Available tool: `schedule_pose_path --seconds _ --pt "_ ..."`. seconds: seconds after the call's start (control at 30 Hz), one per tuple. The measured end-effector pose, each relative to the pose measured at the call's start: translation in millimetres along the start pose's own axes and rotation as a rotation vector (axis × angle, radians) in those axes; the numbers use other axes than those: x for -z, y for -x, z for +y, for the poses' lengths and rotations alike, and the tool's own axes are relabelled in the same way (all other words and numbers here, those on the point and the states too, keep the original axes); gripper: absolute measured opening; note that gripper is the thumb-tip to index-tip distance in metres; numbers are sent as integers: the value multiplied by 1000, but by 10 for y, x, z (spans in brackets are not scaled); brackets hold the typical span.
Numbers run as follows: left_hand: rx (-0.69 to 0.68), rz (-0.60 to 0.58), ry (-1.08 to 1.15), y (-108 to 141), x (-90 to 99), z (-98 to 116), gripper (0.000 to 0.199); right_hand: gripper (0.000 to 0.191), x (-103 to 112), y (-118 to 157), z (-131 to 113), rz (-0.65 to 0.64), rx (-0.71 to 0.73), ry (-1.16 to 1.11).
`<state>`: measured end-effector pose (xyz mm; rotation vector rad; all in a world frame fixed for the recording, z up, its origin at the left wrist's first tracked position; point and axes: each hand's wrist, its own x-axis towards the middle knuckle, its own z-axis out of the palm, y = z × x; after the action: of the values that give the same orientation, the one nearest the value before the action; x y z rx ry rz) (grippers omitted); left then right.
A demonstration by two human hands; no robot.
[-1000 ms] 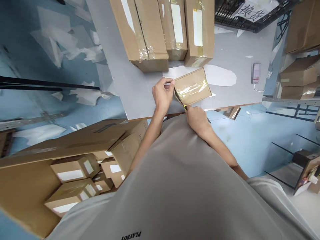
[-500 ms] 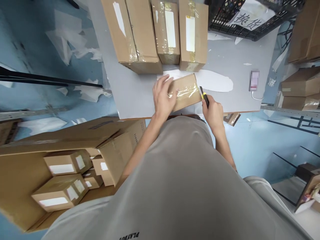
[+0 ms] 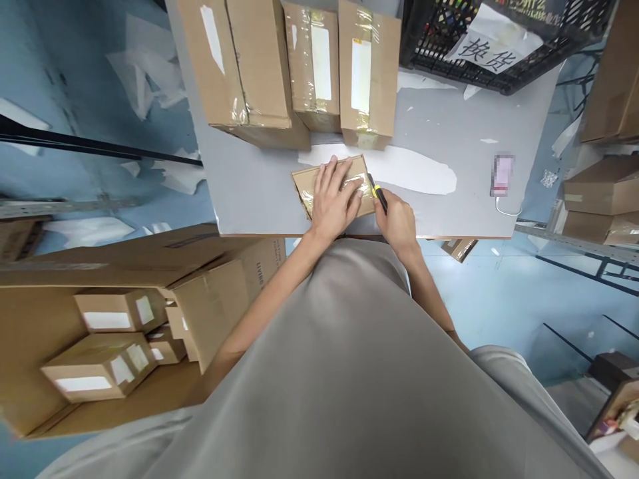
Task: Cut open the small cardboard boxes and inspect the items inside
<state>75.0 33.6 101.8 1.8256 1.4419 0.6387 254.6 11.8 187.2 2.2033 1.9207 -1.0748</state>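
Observation:
A small taped cardboard box (image 3: 355,167) lies at a slant near the table's front edge. My left hand (image 3: 333,203) rests on top of it, fingers spread and laid flat. In my right hand (image 3: 397,223) is a black and yellow utility knife (image 3: 378,193), gripped in closed fingers. The knife's tip meets the box's right end; whether the blade is out, I cannot make out. Clear tape shines across the box top. White paper (image 3: 417,171) lies on the table just behind the box.
Three taped cartons, one of them large (image 3: 259,73), stand at the back left of the grey table (image 3: 449,126). A black crate (image 3: 464,63) with a handwritten sheet sits back right. A phone (image 3: 502,174) with a cable lies at right. Lower left, a big open carton (image 3: 30,332) holds several boxes.
My left hand has moved from the box's left side to flat on its top. The box's left end now shows beyond my hand. The knife stays at the right end.

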Motion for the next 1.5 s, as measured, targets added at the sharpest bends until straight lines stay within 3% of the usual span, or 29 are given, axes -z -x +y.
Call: schedule_pose_path --seconds 0.43,0.73,1.2,1.5 --pt "-10 1 14 6 -36 -44 44 38 147 56 -321 -135 -145 169" --pt "-102 -9 -70 12 -107 -126 52 38 186 29 -516 -141 -205 237" --pt "-85 10 -22 49 -181 -110 54 36 189 116 -563 -168 -256 307" --pt "-60 33 -27 31 -188 -140 55 39 173 125 -457 -188 -224 288"
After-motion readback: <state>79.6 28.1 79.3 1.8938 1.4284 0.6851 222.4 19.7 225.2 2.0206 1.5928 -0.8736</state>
